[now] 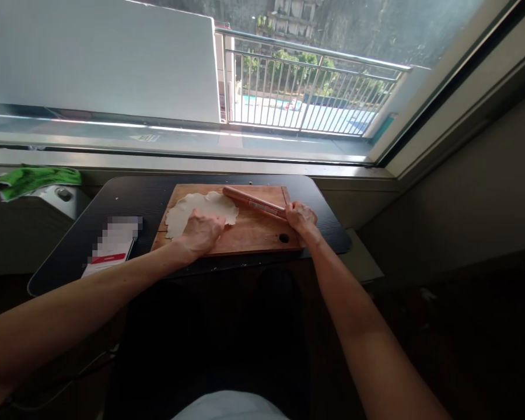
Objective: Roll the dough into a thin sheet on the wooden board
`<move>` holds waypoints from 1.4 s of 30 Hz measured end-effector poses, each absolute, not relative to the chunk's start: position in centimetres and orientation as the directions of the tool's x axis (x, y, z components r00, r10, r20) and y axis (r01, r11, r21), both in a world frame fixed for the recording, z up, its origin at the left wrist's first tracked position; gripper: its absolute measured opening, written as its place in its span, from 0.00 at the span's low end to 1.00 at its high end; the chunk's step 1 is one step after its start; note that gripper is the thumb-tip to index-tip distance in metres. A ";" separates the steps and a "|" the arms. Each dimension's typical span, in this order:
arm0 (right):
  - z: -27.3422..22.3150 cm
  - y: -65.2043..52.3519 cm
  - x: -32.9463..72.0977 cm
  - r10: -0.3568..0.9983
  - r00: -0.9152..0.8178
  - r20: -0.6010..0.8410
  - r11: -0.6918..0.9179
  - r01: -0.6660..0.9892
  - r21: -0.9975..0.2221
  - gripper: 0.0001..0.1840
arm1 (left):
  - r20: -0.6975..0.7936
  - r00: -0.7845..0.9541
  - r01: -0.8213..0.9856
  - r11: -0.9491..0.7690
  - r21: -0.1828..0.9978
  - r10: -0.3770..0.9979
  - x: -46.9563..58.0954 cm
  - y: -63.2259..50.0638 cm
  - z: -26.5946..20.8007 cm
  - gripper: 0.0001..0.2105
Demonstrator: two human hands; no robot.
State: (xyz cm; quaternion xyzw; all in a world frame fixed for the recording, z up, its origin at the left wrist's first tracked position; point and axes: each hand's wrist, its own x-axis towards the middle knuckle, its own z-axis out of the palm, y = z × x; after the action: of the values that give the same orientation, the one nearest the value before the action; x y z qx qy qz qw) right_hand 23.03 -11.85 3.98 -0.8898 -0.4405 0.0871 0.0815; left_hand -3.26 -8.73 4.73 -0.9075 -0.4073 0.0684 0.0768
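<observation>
Up close, the left hand [205, 230] curls over the near right part of the dough sheet [188, 211], but pinching or just pressing, I can't tell. The right hand [301, 219] has its grip closed round one end of the rolling pin [256, 203], apparently keeping it slanted aside so most of the dough is uncovered. Beneath, the wooden board [254, 238] (firm backing, I'd judge) sits on the dark table [129, 191]; no bowl shows. Beyond: window glass, then a railing [310, 93].
</observation>
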 end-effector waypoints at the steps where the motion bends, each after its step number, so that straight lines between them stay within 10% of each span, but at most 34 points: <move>1: 3.9 -11.8 23.1 0.800 0.595 -0.084 -0.597 0.771 -0.221 0.27 | -0.053 0.655 0.732 -0.651 -0.199 0.753 -3.3 -8.6 4.7 0.11; 8: 3.8 -11.6 23.4 0.811 0.578 -0.090 -0.583 0.786 -0.207 0.28 | -0.060 0.614 0.778 -0.617 -0.120 0.787 -3.0 -8.4 5.3 0.12; 17: 4.8 -10.3 23.5 0.871 0.485 -0.083 -0.492 0.851 -0.185 0.30 | -0.042 0.582 0.788 -0.551 0.274 0.812 -3.4 -5.7 9.6 0.16; 21: 4.3 -9.4 21.1 0.941 0.337 -0.015 -0.336 0.933 -0.133 0.26 | 0.234 0.438 0.858 -0.481 0.178 0.868 -3.6 -1.3 9.7 0.18; 28: 3.2 -7.9 18.3 0.995 0.052 0.083 -0.050 0.998 -0.025 0.19 | 0.058 0.595 0.796 -0.597 0.099 0.802 -3.9 -2.5 1.2 0.25; 36: 2.0 -2.0 18.8 0.913 0.130 0.387 -0.075 0.985 -0.153 0.21 | -0.026 0.372 0.912 -0.360 0.195 0.928 -0.7 3.8 3.0 0.32; 42: 0.3 -6.5 18.7 0.924 -0.173 0.341 0.203 0.978 -0.053 0.26 | -0.070 0.610 0.790 -0.599 0.134 0.789 -3.8 0.7 1.8 0.30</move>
State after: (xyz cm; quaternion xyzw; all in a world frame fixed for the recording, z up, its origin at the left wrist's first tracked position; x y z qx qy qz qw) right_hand 18.73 -6.53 0.33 -0.6250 -0.7606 -0.0894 0.1509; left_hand -3.81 0.70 1.77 -0.8941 -0.4414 0.0017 -0.0759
